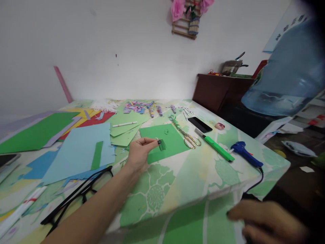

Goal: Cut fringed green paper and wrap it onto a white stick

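Note:
Over a green paper sheet [175, 134], my left hand [139, 150] pinches a small fringed green paper strip [163, 146] between thumb and forefinger. The cut fringe hangs down from the fingertips. My right hand [266, 218] is at the lower right, off the table's front edge and blurred by motion, so its grip cannot be made out. Little curled green paper pieces [166, 131] rest on the sheet. Gold-handled scissors [190, 139] lie across its right edge. Further right are a green utility knife [218, 148] and a blue glue gun [246, 154] with its cord trailing over the edge.
Black glasses [83, 195] lie beside my left forearm. Light blue paper [83, 145] and other coloured sheets cover the left side. A black phone [200, 124] sits behind the knife. Paper scraps [137, 106] are at the back. A large water bottle [284, 74] stands right of the table.

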`<state>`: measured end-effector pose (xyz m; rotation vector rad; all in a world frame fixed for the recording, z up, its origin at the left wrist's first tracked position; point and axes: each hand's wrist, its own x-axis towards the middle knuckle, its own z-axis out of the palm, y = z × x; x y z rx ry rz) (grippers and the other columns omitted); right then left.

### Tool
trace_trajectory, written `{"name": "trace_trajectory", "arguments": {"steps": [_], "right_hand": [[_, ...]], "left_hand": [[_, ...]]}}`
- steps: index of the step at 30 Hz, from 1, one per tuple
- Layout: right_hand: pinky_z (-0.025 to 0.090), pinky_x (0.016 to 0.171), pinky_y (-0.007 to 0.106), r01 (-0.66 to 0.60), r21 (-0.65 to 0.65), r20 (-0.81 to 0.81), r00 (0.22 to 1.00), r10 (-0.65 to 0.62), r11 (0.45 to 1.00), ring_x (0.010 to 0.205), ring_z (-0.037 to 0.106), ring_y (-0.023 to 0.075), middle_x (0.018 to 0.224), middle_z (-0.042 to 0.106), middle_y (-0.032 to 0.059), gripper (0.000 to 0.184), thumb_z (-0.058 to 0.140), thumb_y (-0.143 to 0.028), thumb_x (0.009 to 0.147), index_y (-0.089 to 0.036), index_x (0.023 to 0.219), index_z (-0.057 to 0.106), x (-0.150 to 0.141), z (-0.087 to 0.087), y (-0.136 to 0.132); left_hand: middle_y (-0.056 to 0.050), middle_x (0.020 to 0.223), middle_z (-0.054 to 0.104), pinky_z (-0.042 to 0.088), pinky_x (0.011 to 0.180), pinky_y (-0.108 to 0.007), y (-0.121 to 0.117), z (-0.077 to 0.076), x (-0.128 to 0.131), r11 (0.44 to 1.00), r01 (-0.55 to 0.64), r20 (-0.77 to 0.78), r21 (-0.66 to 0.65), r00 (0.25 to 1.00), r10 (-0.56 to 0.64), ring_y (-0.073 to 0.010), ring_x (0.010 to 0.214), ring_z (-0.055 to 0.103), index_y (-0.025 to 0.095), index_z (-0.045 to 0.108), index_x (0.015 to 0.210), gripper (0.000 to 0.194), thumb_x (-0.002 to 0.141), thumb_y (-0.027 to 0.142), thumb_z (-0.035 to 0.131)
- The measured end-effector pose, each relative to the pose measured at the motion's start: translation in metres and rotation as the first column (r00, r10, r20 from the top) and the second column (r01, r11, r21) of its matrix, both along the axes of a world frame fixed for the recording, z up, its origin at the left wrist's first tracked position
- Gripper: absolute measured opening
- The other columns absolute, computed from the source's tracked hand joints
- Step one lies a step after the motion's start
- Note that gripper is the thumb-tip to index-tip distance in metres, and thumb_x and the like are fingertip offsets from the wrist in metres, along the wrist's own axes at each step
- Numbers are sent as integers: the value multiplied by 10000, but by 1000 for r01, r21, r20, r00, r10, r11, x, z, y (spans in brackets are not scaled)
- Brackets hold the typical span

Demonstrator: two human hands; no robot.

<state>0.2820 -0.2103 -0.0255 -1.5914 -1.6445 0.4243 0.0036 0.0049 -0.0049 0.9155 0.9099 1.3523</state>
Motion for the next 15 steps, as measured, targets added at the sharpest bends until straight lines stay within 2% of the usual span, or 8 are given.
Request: {"name": "trace_trajectory", "arguments": {"steps": [2,3,4,5,7,8,12,15], "right_hand": [[484,676,352,202,-44,168,967,-192,978,734,670,252,838,735,99,169,614,-384,786,-293,814,754,39,13,19],[473,674,352,343,-44,319,895,-312,938,730,666,250,905,731,99,170,651,-333,764,-272,892,744,60,19,31],[462,708,358,487,31,442,777,-449,873,763,661,258,955,718,111,213,660,-287,761,-237,957,725,80,23,44],[452,743,363,545,57,546,684,-483,837,842,653,275,1046,691,129,298,651,-273,775,-204,1063,684,98,25,57],[416,863,354,541,33,683,601,-415,840,1079,574,317,1183,606,224,396,563,-282,850,-53,1172,594,125,21,80],[399,895,346,536,16,697,599,-394,844,1114,552,329,1194,585,262,413,531,-272,871,1,1178,568,134,15,89],[405,853,321,489,-50,729,614,-303,871,1005,603,314,1092,625,247,344,488,-250,891,-18,1133,565,146,-11,115],[385,841,349,499,-53,754,588,-294,865,976,585,342,1052,616,274,348,504,-266,875,1,1092,558,148,-20,125]], "left_hand": [[-36,621,684,451,693,-267,-1,0,0,1000,3,-2,5,1000,-3,-139,640,615,123,674,575,251,429,223,853],[-33,617,682,450,693,-263,-1,0,1,1000,5,-2,6,1000,-5,-139,644,617,125,673,574,245,436,224,850],[-29,610,680,448,691,-259,-2,0,1,1000,8,-4,7,1000,-8,-137,643,617,128,671,571,241,440,224,848],[-27,604,678,446,688,-257,-2,0,1,1000,13,-7,7,1000,-12,-136,642,617,129,668,568,237,445,224,847],[-29,602,679,444,684,-253,-3,1,0,1000,25,-17,10,1000,-25,-135,641,617,127,667,570,231,456,223,844],[-31,606,682,444,684,-251,-3,1,0,999,31,-22,12,999,-31,-133,642,617,125,668,574,227,464,221,842],[-34,632,698,444,683,-235,-4,1,-1,999,41,-42,22,998,-40,-120,649,617,127,671,593,202,500,208,831],[-31,638,705,451,681,-227,-5,0,0,998,53,-53,29,997,-52,-114,645,620,128,670,601,191,513,196,826]]}}
